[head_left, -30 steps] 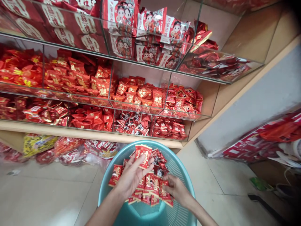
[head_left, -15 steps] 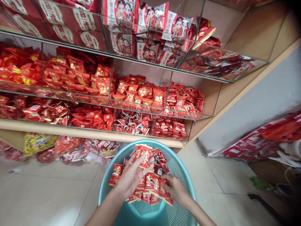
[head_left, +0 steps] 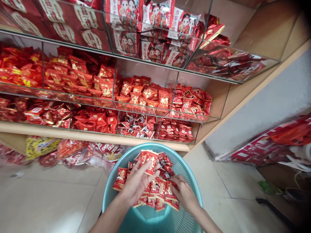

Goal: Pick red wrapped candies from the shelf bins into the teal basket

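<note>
Inside a teal plastic basket (head_left: 194, 168) lies a heap of small red and gold wrapped candies (head_left: 157, 187). My left hand (head_left: 136, 181) is closed on a few red candy packets (head_left: 150, 161), held up over the heap with the printed faces toward me. At the right side of the heap, my right hand (head_left: 184, 192) has its fingers curled, thumb and fingertips at the edge of a red candy packet (head_left: 169, 191). Darker red packets (head_left: 166, 165) lie behind my hands, toward the far side of the basket.
Close behind the basket stands a wooden shelf (head_left: 145, 141) with clear-fronted compartments of red packets (head_left: 84, 77). Filled plastic bags (head_left: 70, 150) lie under it. A grey wall (head_left: 257, 119) and red bags (head_left: 293, 131) are at the right, over a tiled floor (head_left: 58, 200).
My right hand has shifted slightly up at the right side of the heap, its fingers moving over the packets there. My left hand still holds its packets in nearly the same place.
</note>
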`<state>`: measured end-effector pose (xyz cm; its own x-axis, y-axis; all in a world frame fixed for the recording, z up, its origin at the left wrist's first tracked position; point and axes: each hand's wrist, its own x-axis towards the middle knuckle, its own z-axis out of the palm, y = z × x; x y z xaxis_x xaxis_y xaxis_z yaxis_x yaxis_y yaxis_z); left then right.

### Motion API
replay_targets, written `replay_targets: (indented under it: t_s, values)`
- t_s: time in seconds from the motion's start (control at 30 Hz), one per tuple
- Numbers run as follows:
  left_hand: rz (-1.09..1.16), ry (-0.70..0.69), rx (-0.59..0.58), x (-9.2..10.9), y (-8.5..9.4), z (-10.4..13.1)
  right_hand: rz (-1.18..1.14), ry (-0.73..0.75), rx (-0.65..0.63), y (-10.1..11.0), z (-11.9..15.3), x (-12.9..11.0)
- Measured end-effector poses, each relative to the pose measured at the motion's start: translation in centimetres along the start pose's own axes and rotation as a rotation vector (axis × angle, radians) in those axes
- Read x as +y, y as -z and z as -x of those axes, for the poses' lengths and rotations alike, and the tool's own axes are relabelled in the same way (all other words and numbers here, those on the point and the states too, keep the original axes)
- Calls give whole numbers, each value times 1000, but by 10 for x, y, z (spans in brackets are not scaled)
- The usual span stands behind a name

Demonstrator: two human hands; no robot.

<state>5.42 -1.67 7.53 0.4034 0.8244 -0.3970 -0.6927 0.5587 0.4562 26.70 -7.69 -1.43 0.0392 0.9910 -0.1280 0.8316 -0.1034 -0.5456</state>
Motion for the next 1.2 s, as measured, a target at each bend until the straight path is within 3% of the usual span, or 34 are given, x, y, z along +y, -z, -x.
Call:
replay_targets:
  t_s: [0.3,0.57,0.7,0.8,0.93,1.07,1.2]
  values:
    - [-62,140,37,-39,18,5,3,-20,48,8,7,-11]
    - [-127,248,-1,-76,28,6,-181,110,283,21,31,-41]
    - [-123,274,8,-97,32,11,-44,210,33,10,48,-38]
    - [-118,294,-18,-107,33,14,13,156,-113,-2,54,-28]
    - [-143,375,8,-111,33,13,-23,79,-155,-6,54,-20]
    - [-118,366,-12,-110,32,7,-61,64,-159,-1,50,-21]
    - [-96,405,40,-111,33,2,-71,49,-175,1,45,-23]
